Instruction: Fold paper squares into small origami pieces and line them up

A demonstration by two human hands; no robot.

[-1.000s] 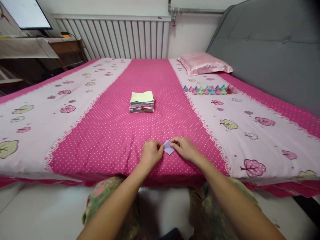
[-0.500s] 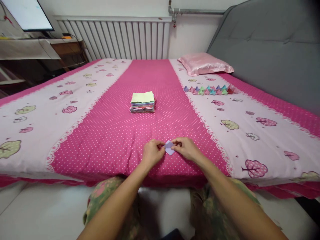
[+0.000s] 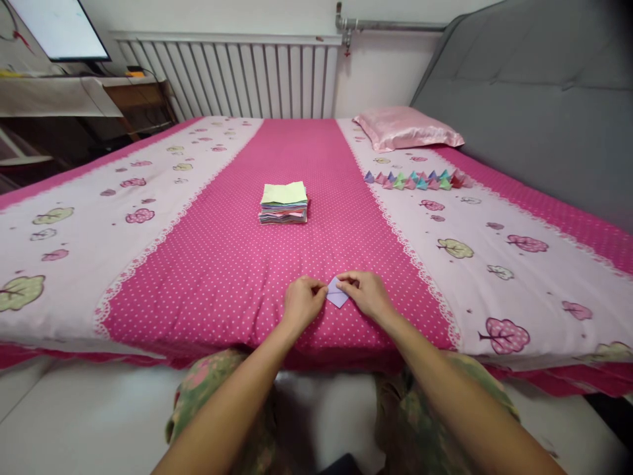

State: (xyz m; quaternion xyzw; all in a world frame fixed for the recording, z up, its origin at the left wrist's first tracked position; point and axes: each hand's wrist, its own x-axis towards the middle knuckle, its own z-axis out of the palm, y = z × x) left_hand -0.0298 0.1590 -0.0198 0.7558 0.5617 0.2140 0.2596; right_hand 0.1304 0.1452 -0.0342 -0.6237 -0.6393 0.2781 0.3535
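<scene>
We pinch the purple paper [image 3: 337, 295] with left hand [image 3: 301, 303] and right hand [image 3: 368, 293], close to the bed [image 3: 222, 277] front edge; bare spread reaches to the paper stack [image 3: 283, 202]

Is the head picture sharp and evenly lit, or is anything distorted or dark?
Head view: soft, even light, no glare; left hand, right hand and paper look sharp; the wide lens bends the bed edge; the right corners go dark.
</scene>
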